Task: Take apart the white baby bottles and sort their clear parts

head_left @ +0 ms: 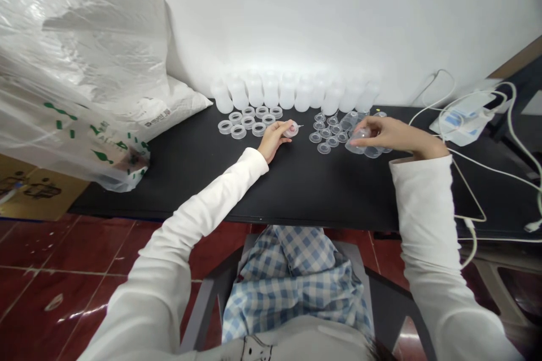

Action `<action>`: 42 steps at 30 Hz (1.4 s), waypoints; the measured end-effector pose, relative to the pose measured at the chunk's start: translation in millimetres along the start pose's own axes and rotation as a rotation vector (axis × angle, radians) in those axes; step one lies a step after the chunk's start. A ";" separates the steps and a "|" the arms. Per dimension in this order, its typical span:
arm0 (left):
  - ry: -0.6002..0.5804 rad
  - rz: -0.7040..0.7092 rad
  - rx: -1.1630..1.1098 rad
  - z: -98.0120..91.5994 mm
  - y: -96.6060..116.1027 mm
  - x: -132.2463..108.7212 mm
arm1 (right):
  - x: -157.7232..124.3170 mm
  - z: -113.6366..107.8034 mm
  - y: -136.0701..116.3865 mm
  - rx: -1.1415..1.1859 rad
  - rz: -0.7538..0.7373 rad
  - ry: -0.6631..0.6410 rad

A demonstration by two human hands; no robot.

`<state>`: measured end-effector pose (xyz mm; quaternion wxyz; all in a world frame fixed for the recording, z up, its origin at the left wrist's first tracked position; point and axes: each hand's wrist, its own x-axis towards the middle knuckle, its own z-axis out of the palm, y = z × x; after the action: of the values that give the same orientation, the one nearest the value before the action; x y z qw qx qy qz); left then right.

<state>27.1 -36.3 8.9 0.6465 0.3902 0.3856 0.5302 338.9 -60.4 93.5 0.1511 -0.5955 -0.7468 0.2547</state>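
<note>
In the head view my left hand point(274, 140) is closed on a white bottle collar point(293, 130), gripped at its left side. A thin clear tip, probably of a teat, sticks out to its right. My right hand point(381, 133) pinches a clear dome cap point(358, 144) over a group of similar caps point(372, 152). Between the hands, clear teats point(324, 148) with round flanges lie on the black table point(296, 192). Several loose collars point(238, 131) are spread to the left of my left hand. Behind everything, a row of frosted bottles point(287, 92) stands upright against the wall.
A large white sack point(84, 28) and a printed plastic bag point(105, 152) fill the left side, with a cardboard box point(38, 189) below. On the right are a power strip point(463, 121), tangled white cables point(519, 124) and a flat device point(468, 192) plugged into a cable.
</note>
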 end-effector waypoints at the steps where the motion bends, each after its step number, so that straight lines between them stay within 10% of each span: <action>1: 0.000 0.001 0.004 0.0 0.1 -0.1 | 1.7 2.6 -0.8 -0.057 0.015 -0.031; 6: 0.002 -0.002 0.025 0.5 0.7 -0.5 | 10.2 13.8 0.8 -0.255 0.014 -0.147; 16: 0.017 -0.010 -0.017 -1.3 -1.5 2.3 | 27.7 21.2 53.6 -0.465 -0.215 0.101; 22: -0.042 -0.003 0.018 -2.7 -1.9 0.9 | 20.2 25.8 7.7 -0.368 -0.225 0.276; 29: -0.169 0.078 0.049 2.3 -1.6 -5.3 | 29.0 87.2 -54.1 -0.386 -0.445 0.485; 42: -0.220 0.135 0.156 9.4 3.3 -10.4 | 37.4 109.2 -55.6 -0.555 -0.652 0.458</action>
<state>32.9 -47.1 16.5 0.6155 0.5200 0.3255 0.4948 226.8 -55.1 31.6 0.2189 -0.3889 -0.8819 -0.1522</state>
